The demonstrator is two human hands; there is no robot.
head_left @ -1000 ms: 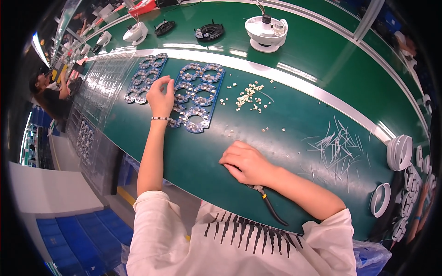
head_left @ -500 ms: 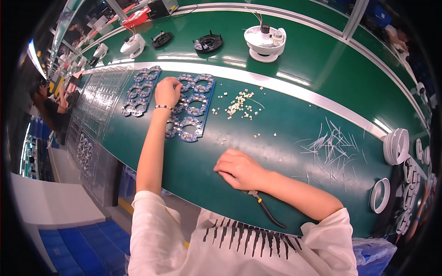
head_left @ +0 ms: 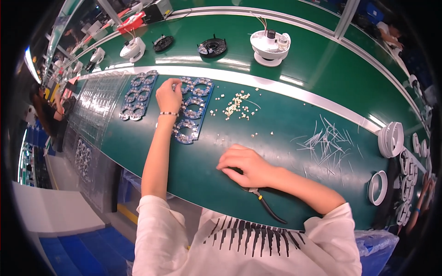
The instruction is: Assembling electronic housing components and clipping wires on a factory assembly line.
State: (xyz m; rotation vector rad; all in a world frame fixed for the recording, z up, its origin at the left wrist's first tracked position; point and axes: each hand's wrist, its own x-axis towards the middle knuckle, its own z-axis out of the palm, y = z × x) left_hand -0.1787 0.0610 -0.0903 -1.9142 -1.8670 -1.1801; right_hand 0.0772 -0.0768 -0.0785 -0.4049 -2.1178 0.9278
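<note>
My left hand (head_left: 169, 96), with a beaded bracelet at the wrist, is over the upper left part of a blue circuit board panel (head_left: 201, 102) with ring-shaped cutouts. Its fingers are drawn together at the board; whatever they grip is hidden. The forearm covers the panel's lower left part. My right hand (head_left: 246, 165) rests on the green table with curled fingers, and their tips hide anything they hold. From beneath that hand's wrist sticks out a pair of cutting pliers (head_left: 269, 209) with dark handles. Beyond it lie small cream-coloured connectors (head_left: 237, 106) in a loose pile.
A second blue board panel (head_left: 139, 94) lies left, beside clear plastic trays (head_left: 99, 96). Thin white strips (head_left: 328, 143) are scattered to the right, near white rings (head_left: 390, 139). White round housings (head_left: 269, 47) and black discs (head_left: 212, 47) stand on the far green surface.
The whole view has shifted slightly. My left forearm has swung a little to the right across the panel, its hand still at the boards. My right hand stays nearly in place, thumb slightly lower.
</note>
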